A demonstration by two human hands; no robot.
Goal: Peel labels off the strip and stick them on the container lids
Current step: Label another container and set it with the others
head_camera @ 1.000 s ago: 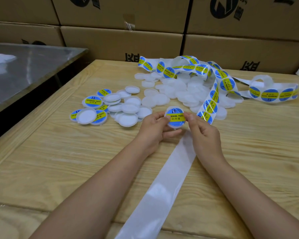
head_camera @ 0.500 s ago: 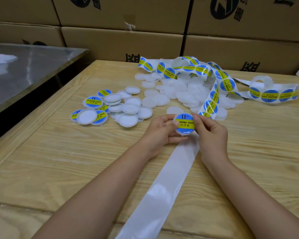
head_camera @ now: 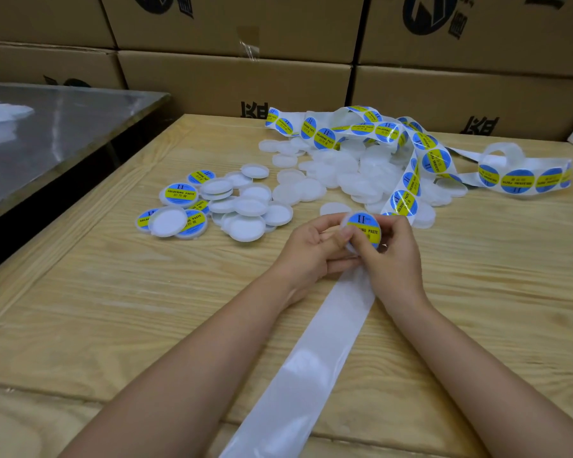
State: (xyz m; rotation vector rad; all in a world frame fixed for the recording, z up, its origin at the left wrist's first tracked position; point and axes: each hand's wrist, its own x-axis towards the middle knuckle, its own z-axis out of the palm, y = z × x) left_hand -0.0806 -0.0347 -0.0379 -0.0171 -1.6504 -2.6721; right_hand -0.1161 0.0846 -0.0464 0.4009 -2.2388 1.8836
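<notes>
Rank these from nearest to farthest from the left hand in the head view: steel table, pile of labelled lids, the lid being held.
1. The lid, in the grip of the left hand, with the right hand on it too.
2. The labelled lids, piled on the wooden table, to the left.
3. The steel table, far left, past the wooden table's edge.

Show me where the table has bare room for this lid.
Bare wood lies on the wooden table left of the left hand, nearer than the labelled lids, and right of the right hand, nearer than the label strip. Crowded: the plain lids beyond the hands holding the lid, and the empty backing strip between the forearms.
</notes>
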